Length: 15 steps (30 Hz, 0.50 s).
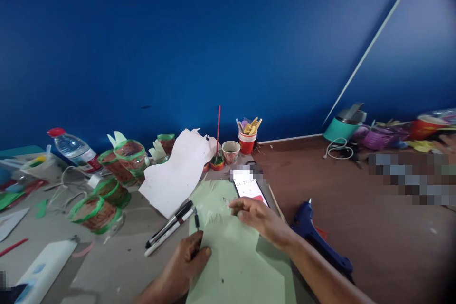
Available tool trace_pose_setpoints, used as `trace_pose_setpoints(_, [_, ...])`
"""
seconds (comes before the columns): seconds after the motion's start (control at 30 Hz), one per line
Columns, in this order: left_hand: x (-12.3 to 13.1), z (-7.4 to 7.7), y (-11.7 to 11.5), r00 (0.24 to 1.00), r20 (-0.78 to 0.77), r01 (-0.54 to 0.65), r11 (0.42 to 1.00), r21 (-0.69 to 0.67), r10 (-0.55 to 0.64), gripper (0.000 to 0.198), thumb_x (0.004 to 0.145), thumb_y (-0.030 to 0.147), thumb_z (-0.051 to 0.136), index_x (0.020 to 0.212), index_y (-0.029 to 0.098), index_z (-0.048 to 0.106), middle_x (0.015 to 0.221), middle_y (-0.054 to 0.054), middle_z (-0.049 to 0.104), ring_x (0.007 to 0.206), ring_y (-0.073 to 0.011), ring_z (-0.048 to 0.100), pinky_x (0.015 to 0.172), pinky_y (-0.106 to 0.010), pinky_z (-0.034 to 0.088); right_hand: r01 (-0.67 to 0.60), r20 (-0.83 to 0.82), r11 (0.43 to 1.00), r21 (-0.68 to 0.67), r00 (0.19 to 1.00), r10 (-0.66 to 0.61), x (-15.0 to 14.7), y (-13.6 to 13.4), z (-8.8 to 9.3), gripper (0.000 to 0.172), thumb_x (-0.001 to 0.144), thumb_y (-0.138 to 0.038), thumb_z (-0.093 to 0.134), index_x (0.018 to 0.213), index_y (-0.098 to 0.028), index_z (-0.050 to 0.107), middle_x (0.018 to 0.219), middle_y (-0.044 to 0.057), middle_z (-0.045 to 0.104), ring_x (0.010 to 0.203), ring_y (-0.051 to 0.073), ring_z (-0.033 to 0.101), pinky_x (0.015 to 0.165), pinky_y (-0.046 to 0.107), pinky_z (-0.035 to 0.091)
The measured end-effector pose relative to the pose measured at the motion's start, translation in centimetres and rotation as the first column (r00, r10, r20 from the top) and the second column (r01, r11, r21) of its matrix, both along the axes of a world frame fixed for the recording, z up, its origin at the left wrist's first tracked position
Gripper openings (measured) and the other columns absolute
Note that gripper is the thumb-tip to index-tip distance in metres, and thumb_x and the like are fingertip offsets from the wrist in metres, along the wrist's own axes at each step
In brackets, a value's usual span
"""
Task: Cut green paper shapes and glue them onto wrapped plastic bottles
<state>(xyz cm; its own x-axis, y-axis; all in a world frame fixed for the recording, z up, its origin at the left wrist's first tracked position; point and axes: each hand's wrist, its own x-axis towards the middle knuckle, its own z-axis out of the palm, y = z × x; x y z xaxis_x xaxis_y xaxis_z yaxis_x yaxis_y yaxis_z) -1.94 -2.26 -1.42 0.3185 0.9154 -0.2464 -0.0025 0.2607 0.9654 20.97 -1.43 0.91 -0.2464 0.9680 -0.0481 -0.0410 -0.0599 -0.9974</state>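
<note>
A pale green sheet of paper point(235, 256) lies on the table in front of me. My left hand point(185, 261) is closed around a thin dark pen point(196, 218), its tip on the sheet near some drawn lines. My right hand point(258, 218) rests on the sheet's upper right edge, fingers curled and pressing down, next to a phone point(249, 187) with a lit screen.
Two markers point(171, 229) lie left of the sheet. A white paper cut-out point(178, 171), several green-taped jars point(107, 190), a water bottle point(74, 149), paper cups point(246, 141) and a blue glue gun point(317, 240) surround the sheet. Craft clutter lies on the floor at right.
</note>
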Motion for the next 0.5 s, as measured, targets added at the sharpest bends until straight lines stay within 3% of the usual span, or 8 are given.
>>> trace_pose_setpoints(0.1, [0.2,0.6,-0.3,0.995,0.018,0.096,0.995,-0.027,-0.096,0.036,0.067,0.049,0.074,0.077,0.015,0.067,0.060,-0.003,0.062,0.055,-0.0176,0.058,0.049,-0.024,0.044,-0.129,0.037,0.992,-0.017,0.991,0.130,0.1,-0.2,-0.1,0.033,0.076,-0.040,0.070,0.099,-0.017,0.068,0.093,0.005,0.068,0.085,0.019,0.060,0.073,0.028,0.045])
trace_pose_setpoints(0.23, [-0.7,1.0,0.2,0.992,0.013,0.122,0.992,0.019,-0.123,0.039,0.066,0.053,0.074,0.078,0.015,0.071,0.064,-0.004,0.064,0.056,-0.0163,0.057,0.051,-0.024,0.044,-0.154,-0.009,0.981,-0.117,0.988,0.154,0.0,-0.1,-0.5,0.022,0.074,-0.035,0.072,0.082,-0.015,0.069,0.069,-0.001,0.064,0.060,0.011,0.054,0.055,0.021,0.039])
trace_pose_setpoints(0.33, [-1.7,0.5,0.8,0.999,0.033,-0.024,1.000,-0.001,0.024,0.044,0.064,0.057,0.074,0.082,0.017,0.073,0.075,-0.007,0.070,0.070,-0.0219,0.063,0.064,-0.028,0.050,-0.059,-0.184,0.972,-0.227,0.983,0.017,-0.2,0.1,-0.7,0.025,0.066,-0.034,0.077,0.076,-0.015,0.065,0.063,-0.003,0.063,0.054,0.010,0.054,0.051,0.019,0.039])
trace_pose_setpoints(0.4, [-2.1,0.1,1.1,0.984,0.085,-0.146,0.979,-0.142,0.159,0.045,0.065,0.057,0.072,0.088,0.018,0.073,0.082,-0.008,0.072,0.073,-0.0239,0.065,0.067,-0.031,0.051,0.056,-0.302,0.955,-0.292,0.942,-0.147,-0.4,0.5,-1.0,0.025,0.062,-0.032,0.078,0.075,-0.016,0.062,0.060,-0.004,0.063,0.051,0.010,0.056,0.050,0.019,0.041])
trace_pose_setpoints(0.5, [-2.0,-0.3,1.4,0.954,0.142,-0.210,0.928,-0.306,0.263,0.048,0.066,0.060,0.069,0.092,0.021,0.072,0.081,-0.007,0.072,0.068,-0.0243,0.065,0.062,-0.033,0.051,0.213,-0.404,0.910,-0.357,0.843,-0.355,-0.5,1.1,-1.4,0.024,0.060,-0.028,0.076,0.073,-0.017,0.059,0.056,-0.004,0.063,0.046,0.010,0.056,0.047,0.020,0.043])
